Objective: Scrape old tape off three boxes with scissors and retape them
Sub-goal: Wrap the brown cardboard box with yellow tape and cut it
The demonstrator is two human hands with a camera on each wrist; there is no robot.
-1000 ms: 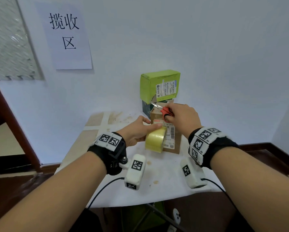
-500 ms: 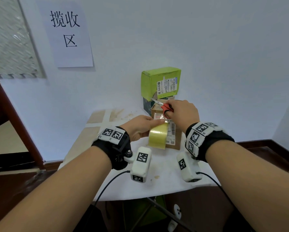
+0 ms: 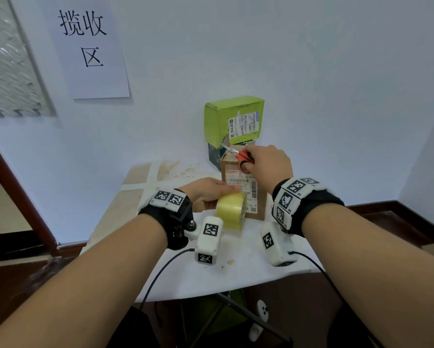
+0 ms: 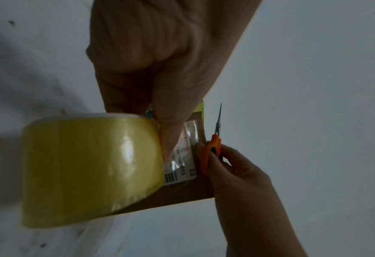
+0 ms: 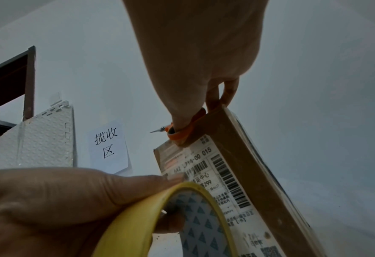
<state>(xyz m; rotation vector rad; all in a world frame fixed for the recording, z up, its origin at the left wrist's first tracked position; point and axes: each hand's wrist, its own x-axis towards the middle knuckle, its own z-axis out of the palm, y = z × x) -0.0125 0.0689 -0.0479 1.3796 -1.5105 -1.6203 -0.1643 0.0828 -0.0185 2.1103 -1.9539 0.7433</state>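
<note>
A brown cardboard box (image 3: 257, 209) with a shipping label stands upright on the white table (image 3: 246, 275). My left hand (image 3: 206, 194) grips a yellow tape roll (image 3: 231, 212) against the box's front face, thumb on the clear strip (image 4: 188, 137) stuck to the label. My right hand (image 3: 268, 162) holds small orange-handled scissors (image 3: 238, 154) on the box's top edge, blades closed and pointing left. In the right wrist view the roll (image 5: 160, 217) and box (image 5: 237, 173) fill the lower half. A green box (image 3: 233, 119) sits on a dark box (image 3: 214, 156) behind.
The wall rises just behind the boxes, with a paper sign (image 3: 90, 46) and a foam mat (image 3: 7, 71) at the left. A dark wooden frame (image 3: 15, 192) stands left of the table. Cables (image 3: 165, 270) hang from both wrist cameras over the table's front edge.
My left hand has drawn the tape roll down the box's front, from near the top edge to mid-height. The right hand with the scissors stays at the box top.
</note>
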